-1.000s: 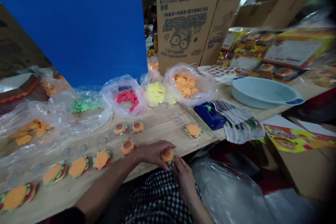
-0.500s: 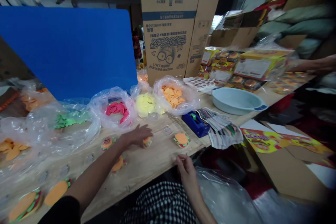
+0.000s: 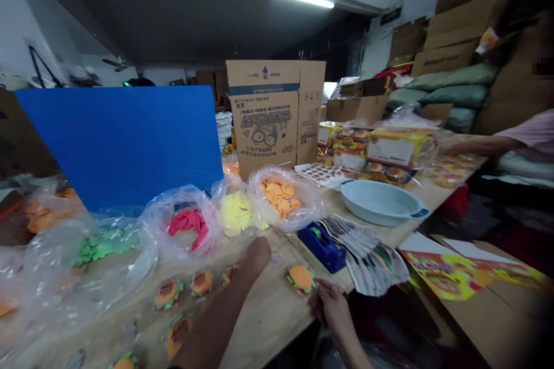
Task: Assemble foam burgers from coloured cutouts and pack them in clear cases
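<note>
My left hand (image 3: 258, 255) reaches over the wooden table (image 3: 268, 323), closed, with its fingertips hidden behind the knuckles. Just right of it lies a small pale disc (image 3: 275, 258). My right hand (image 3: 332, 304) has curled fingers at the table's front edge, close against a burger-shaped piece (image 3: 300, 278) with an orange bun and green and red layers. Whether it grips that piece is unclear. Left of my left forearm lie several like pieces with dark printing on top, among them one burger piece (image 3: 168, 293) and another burger piece (image 3: 201, 283).
Clear bags hold orange discs (image 3: 281, 196), yellow pieces (image 3: 236, 213), red pieces (image 3: 188, 225) and green pieces (image 3: 104, 242). A blue tape dispenser (image 3: 322, 248), printed strips (image 3: 367, 256) and a pale blue basin (image 3: 383, 204) stand right. Behind are a blue board (image 3: 130, 144) and carton (image 3: 264, 115). Another person's arm (image 3: 480, 145) reaches in.
The view has tilted up. My left hand has moved right, off a burger piece, towards the small disc. My right hand has come up beside the right-hand burger piece.
</note>
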`<state>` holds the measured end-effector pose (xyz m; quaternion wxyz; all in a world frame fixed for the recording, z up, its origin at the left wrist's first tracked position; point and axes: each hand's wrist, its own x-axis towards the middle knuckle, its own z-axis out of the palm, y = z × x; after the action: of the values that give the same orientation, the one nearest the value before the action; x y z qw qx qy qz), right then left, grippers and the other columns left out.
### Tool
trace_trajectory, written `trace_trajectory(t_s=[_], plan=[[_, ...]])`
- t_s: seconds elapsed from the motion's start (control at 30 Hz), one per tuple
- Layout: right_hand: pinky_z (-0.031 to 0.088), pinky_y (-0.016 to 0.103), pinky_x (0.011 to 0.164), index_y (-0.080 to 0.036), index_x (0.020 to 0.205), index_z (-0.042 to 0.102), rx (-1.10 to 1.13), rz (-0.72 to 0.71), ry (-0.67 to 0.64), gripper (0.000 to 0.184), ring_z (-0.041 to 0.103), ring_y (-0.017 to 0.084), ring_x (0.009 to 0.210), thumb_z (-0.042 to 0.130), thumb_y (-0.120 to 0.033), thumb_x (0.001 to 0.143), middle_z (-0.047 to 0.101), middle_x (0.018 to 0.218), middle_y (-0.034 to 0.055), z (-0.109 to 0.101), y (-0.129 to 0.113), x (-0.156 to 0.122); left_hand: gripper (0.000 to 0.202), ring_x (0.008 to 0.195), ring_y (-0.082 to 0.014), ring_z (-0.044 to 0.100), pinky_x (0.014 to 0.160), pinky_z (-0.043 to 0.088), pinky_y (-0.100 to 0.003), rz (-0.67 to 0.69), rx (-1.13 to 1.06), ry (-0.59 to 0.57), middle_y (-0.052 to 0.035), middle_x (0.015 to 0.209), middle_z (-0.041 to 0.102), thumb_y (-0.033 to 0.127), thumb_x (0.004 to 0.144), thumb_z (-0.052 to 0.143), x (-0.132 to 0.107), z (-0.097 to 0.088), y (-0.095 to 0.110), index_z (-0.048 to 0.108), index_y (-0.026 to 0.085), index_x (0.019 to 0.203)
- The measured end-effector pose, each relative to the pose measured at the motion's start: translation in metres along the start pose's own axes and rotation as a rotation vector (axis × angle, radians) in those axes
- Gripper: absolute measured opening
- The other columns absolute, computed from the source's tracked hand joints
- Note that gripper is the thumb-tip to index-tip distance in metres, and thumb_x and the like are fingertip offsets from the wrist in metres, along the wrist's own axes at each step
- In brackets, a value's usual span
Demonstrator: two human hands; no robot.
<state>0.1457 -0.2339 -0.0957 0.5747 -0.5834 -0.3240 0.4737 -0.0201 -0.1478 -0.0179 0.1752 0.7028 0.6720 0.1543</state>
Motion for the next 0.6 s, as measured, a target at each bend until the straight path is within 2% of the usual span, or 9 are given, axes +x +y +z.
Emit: trace_trajectory(t_s=[0.17, 0.27, 0.33, 0.47, 0.6], plan=[[0.02, 0.017, 0.027, -0.019, 0.08, 0.043, 0.045, 0.012, 0.037, 0.027, 0.035, 0.008, 0.026, 0.054, -0.038, 0.064, 0.043, 0.037, -0.0085, -0.001, -0.007, -0.005, 0.028, 0.079, -0.0158, 0.056, 0.069, 0.039, -0.025, 0.071, -0.248, 0.08, -0.0079, 0.082, 0.061, 0.028, 0.082, 0.036, -0.001, 0.002, -0.003, 0.058, 0.011, 0.083], [0.019, 0.017, 0.026, -0.02, 0.081, 0.042, 0.049, 0.04, 0.065, 0.025, 0.033, 0.007, 0.026, 0.054, -0.035, 0.065, 0.043, 0.038, -0.009, -0.001, -0.007, -0.002, 0.038, 0.072, -0.0133, 0.054, 0.063, 0.039, -0.022, 0.132, -0.389, 0.073, -0.0031, 0.078, 0.061, 0.042, 0.083, 0.033, -0.012, 0.007, 0.004, 0.058, 0.013, 0.087], [0.019, 0.017, 0.027, -0.02, 0.081, 0.042, 0.057, 0.045, 0.069, 0.024, 0.033, 0.007, 0.026, 0.054, -0.033, 0.066, 0.043, 0.039, -0.0094, -0.001, -0.005, -0.001, 0.044, 0.073, -0.0137, 0.054, 0.063, 0.04, -0.023, 0.164, -0.491, 0.056, -0.003, 0.078, 0.062, 0.047, 0.082, 0.032, -0.021, 0.012, 0.01, 0.059, 0.013, 0.089], [0.02, 0.017, 0.027, -0.02, 0.081, 0.043, 0.081, 0.037, 0.068, 0.024, 0.033, 0.007, 0.027, 0.056, -0.033, 0.065, 0.043, 0.039, -0.0096, -0.002, -0.006, -0.002, 0.038, 0.085, -0.0164, 0.055, 0.076, 0.04, -0.027, 0.239, -0.759, 0.035, -0.0053, 0.089, 0.063, 0.044, 0.08, 0.04, -0.032, 0.021, 0.023, 0.062, 0.014, 0.089], [0.021, 0.018, 0.028, -0.02, 0.079, 0.043, 0.094, 0.026, 0.077, 0.023, 0.034, 0.007, 0.029, 0.057, -0.032, 0.065, 0.044, 0.041, -0.0094, -0.002, -0.008, -0.004, 0.026, 0.088, -0.0163, 0.055, 0.081, 0.04, -0.029, 0.243, -0.886, 0.017, -0.0069, 0.092, 0.062, 0.031, 0.074, 0.053, -0.034, 0.028, 0.034, 0.059, 0.014, 0.092]])
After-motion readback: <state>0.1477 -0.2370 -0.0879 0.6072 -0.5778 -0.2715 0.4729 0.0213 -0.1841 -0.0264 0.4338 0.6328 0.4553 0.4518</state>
